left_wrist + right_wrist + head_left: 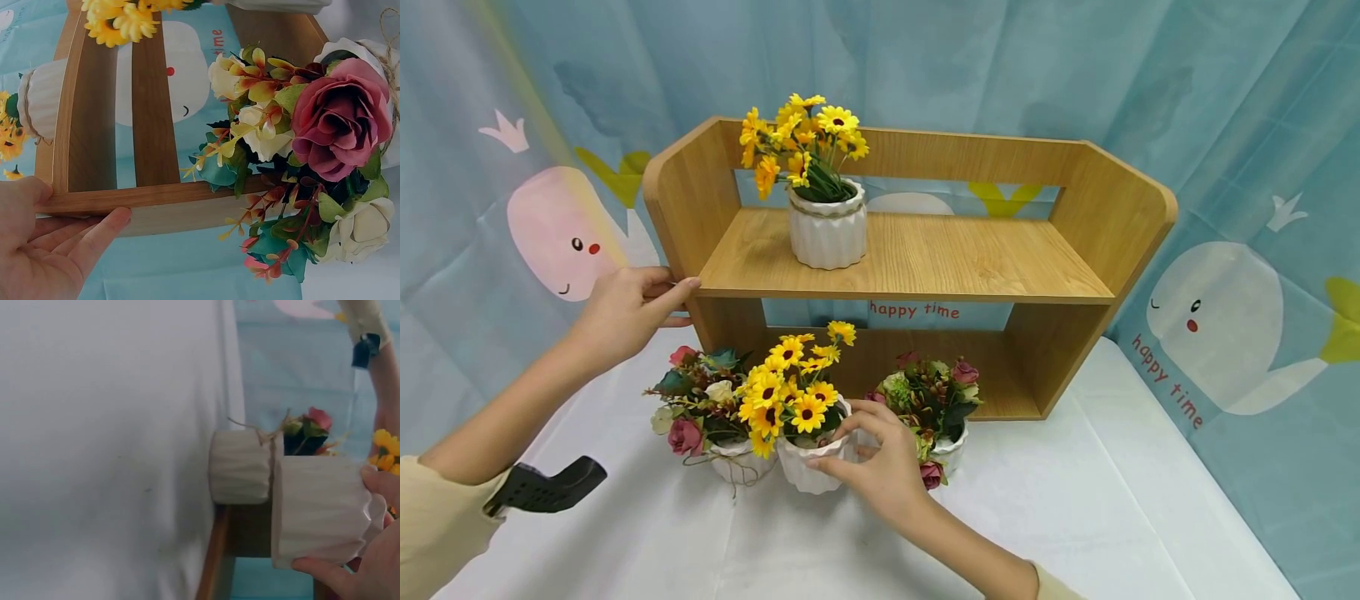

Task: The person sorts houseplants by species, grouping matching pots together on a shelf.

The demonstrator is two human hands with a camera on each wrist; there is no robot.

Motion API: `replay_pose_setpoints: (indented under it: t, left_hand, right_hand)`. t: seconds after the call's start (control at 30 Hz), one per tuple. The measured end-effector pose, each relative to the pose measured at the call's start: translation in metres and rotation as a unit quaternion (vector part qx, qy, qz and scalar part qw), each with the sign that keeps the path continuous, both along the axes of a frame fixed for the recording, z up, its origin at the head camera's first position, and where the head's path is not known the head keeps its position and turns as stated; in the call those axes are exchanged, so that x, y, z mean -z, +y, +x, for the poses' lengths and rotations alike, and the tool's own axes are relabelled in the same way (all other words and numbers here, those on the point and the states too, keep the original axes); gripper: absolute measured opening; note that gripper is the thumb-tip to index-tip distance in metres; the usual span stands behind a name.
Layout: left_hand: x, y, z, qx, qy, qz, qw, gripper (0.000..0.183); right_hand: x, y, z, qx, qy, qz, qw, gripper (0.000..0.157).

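My right hand [883,462] holds a white ribbed flowerpot [808,468] by its rim, thumb and fingers on opposite sides. Yellow daisy-like flowers [790,387] fill this pot. Its base looks raised off the table in the right wrist view, where the pot [328,509] is upright relative to my hand's grip. My left hand [628,315] grips the left side panel of a two-tier wooden shelf [940,250]. In the left wrist view the thumb and fingers of that hand [59,244] lie on either side of the panel's edge.
Another pot of yellow flowers [827,229] stands on the upper tier. Pots of mixed roses stand before the shelf, one on the left [741,462] and one on the right [951,450]. White cloth [1075,517] covers the table; a blue curtain [940,67] hangs behind.
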State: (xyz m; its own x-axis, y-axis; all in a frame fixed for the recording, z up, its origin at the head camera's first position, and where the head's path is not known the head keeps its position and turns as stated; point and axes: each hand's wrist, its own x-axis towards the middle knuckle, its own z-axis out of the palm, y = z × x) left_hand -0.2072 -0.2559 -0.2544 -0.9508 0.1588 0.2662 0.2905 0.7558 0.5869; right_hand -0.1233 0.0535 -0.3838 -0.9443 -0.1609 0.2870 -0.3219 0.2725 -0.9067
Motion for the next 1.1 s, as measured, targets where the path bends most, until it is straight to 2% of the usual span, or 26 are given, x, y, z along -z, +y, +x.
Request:
replay_pose_setpoints:
  t: [0.73,1.1]
  left_hand:
    - [0.001,0.0,0.0,0.004,0.007,0.004,1.0,0.052]
    - [0.001,-0.002,0.0,0.002,0.014,-0.003,0.9999,0.052]
  right_hand:
    - [-0.039,0.011,-0.004,-0.033,-0.003,-0.004,0.999,0.026]
    - [-0.063,0.022,-0.004,-0.022,0.001,0.014,1.0,0.026]
